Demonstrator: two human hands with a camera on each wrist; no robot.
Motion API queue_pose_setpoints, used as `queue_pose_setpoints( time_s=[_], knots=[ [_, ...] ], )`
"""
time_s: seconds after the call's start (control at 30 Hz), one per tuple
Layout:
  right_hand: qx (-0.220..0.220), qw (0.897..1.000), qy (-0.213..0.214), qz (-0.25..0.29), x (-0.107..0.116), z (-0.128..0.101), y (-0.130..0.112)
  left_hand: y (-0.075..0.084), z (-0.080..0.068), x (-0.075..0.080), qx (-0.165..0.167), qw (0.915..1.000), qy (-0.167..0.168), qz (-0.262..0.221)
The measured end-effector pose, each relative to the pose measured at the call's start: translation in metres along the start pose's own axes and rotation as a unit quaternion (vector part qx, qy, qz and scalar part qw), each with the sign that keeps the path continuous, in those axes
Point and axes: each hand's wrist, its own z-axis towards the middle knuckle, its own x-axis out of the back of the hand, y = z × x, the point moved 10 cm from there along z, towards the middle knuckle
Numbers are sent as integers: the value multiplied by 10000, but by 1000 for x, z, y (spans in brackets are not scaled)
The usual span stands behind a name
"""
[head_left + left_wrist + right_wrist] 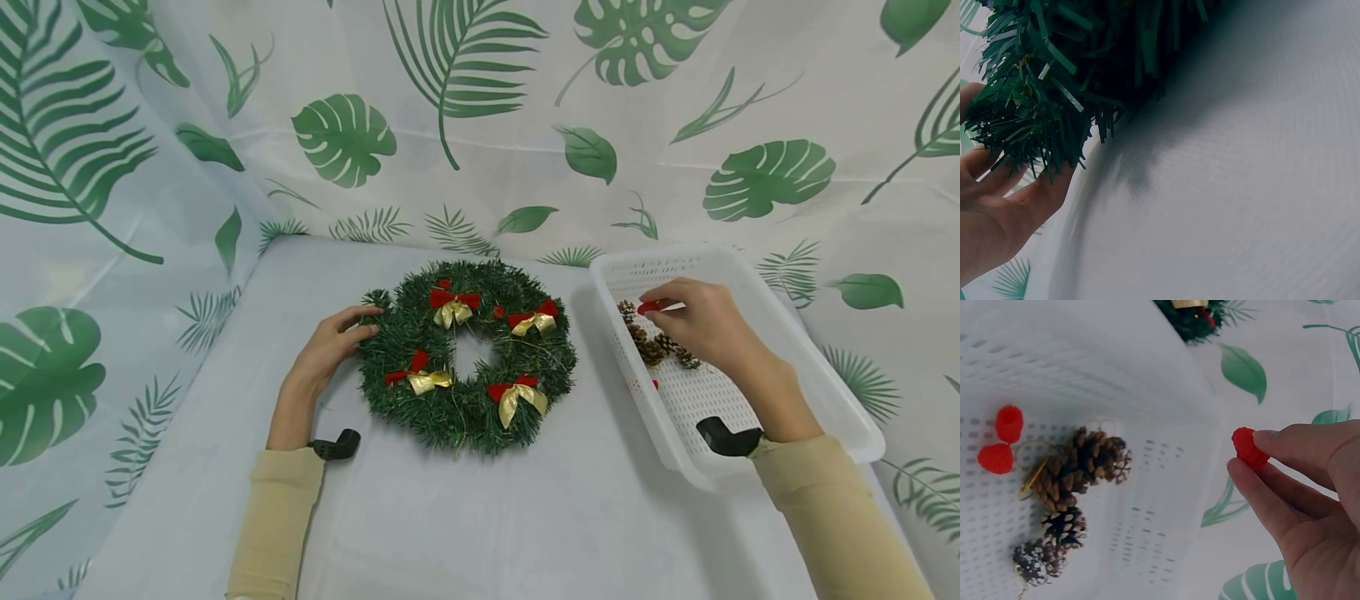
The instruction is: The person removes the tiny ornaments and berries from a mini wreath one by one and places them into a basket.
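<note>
A green tinsel wreath with red-and-gold bows and small red pieces lies on the white-covered table. At its left edge my left hand holds the tinsel, with thumb and fingers around a tuft of the wreath; some fingertips are hidden in the greenery. My right hand pinches a small red raspberry-like ball between thumb and fingers, above the white perforated basket. Inside the basket are several pine cones and two similar red balls.
The basket stands to the right of the wreath, its near rim toward me. A leaf-printed sheet hangs behind and at the sides. Black wrist cameras are strapped to both wrists.
</note>
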Motion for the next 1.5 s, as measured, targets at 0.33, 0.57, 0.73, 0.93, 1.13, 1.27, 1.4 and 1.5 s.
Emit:
queue_pose_setpoints(
  time_s=[0.33, 0.57, 0.73, 0.93, 1.13, 1.27, 1.4, 1.5],
  knots=[
    [-650, 9971, -394, 6, -13, -1, 31, 1, -1, 0, -4, 10000, 15, 6],
    [-881, 9942, -609, -76, -23, 1, 49, 0, -1, 1, 19, 10000, 21, -16],
    [-890, 9931, -748, -127, -34, 4, 64, -1, -2, 2, 16, 10000, 30, 19],
    [-851, 9919, -929, -164, -48, 6, 78, -1, -1, 1, 13, 10000, 27, 51],
    [-827, 9915, -983, -192, -62, 11, 85, -1, -1, 2, 10, 10000, 16, 29],
    [-816, 9906, -1074, -241, -68, 13, 88, -2, -2, 2, 30, 10000, 25, 44],
    [-917, 9887, -1146, -293, -73, 13, 95, -3, -1, 2, 42, 10000, 25, 31],
    [-958, 9877, -1192, -319, -74, 13, 100, -3, -1, 2, 31, 10000, 26, 23]
  ],
)
